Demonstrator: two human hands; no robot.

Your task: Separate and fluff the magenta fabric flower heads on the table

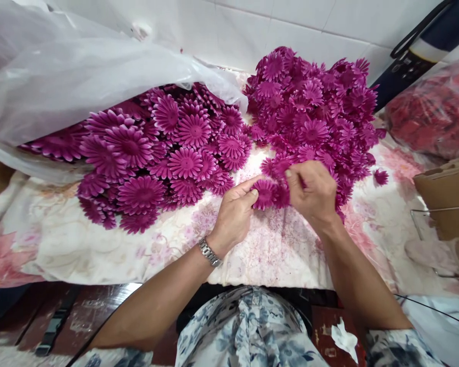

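Between thumb and fingers, my left hand pinches a purple artificial flower head above the middle of the table. My right hand is closed just to the right, its thumb and fingertips at blurred purple petals; whether these belong to the same flower head I cannot make out. Behind my right hand rises a heap of small purple flower heads. On the left, larger layered purple flower heads spill out of a white plastic bag.
A floral cloth covers the table. One loose purple flower lies right of the heap. Further right are a clear bag of red pieces, a cardboard box and a dark blue cylinder. White tiles stand behind.
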